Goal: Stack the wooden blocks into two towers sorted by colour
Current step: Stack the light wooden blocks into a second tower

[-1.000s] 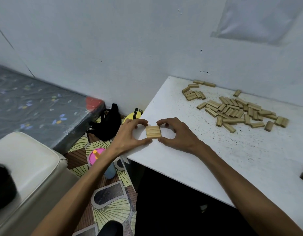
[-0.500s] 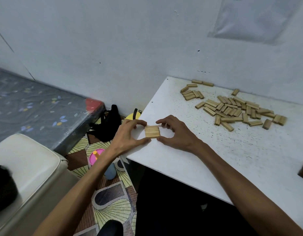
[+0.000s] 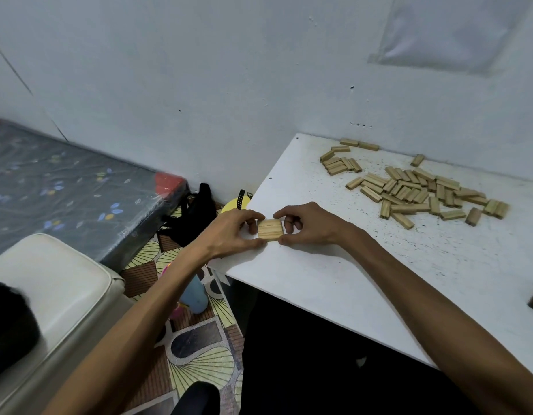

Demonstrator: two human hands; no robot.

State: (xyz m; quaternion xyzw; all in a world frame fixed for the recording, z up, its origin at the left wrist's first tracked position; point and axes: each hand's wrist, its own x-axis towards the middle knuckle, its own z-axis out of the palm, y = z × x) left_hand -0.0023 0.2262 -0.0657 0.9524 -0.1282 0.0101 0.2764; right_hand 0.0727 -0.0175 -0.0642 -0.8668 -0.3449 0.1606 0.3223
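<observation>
Fingers of left hand and right hand pinch one three-block square on the table.

Two-handed pinch, bare forearms converging.
Left hand entering from 7 o'clock, thumb and forefinger curled against the 9 o'clock edge of the block layer; right hand entering from 4 o'clock, thumb and forefinger curled against its 3 o'clock edge.

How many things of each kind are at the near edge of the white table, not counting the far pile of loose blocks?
Wooden blocks, side by side in one flat layer: 3
Hands pinching that layer, left hand and right hand: 2
Total: 5
</observation>
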